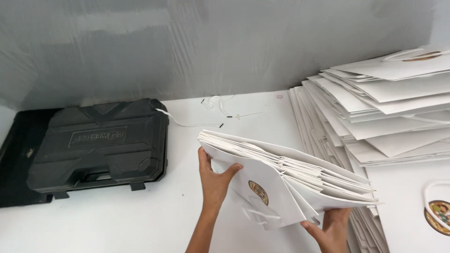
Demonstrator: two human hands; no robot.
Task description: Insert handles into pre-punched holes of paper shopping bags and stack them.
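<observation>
Two bare hands hold a bundle of flat white paper bags (286,180) just above the white table (117,220). The bundle sits a little below the middle of the view and slopes down toward 4 o'clock.

The left hand (214,180) grips the bundle's left end, at about 9 o'clock from the bundle's middle. Its thumb lies across the front of the lowest bag, pointing toward 2 o'clock. The other fingers are tucked behind the bags, so I cannot tell how they are spread. The bags are pinched between the thumb and those hidden fingers.

The right hand (332,229) holds the bundle's low corner, at about 5 o'clock from its middle. Its fingers curl up under the edges of the bags, close together, and the bags rest on top of them.

The front bag has a small round gold sticker (258,192) and a white cord handle (262,218) hanging below it, between the two hands.

At 9 o'clock, well apart from the hands, a black plastic tool case (98,145) lies shut on the table. At 12 o'clock, some loose white cords (213,110) lie near the grey wall (211,42). At 2 o'clock, a big pile of flat white bags (375,112) spreads out like a fan, just beside the held bundle.
</observation>
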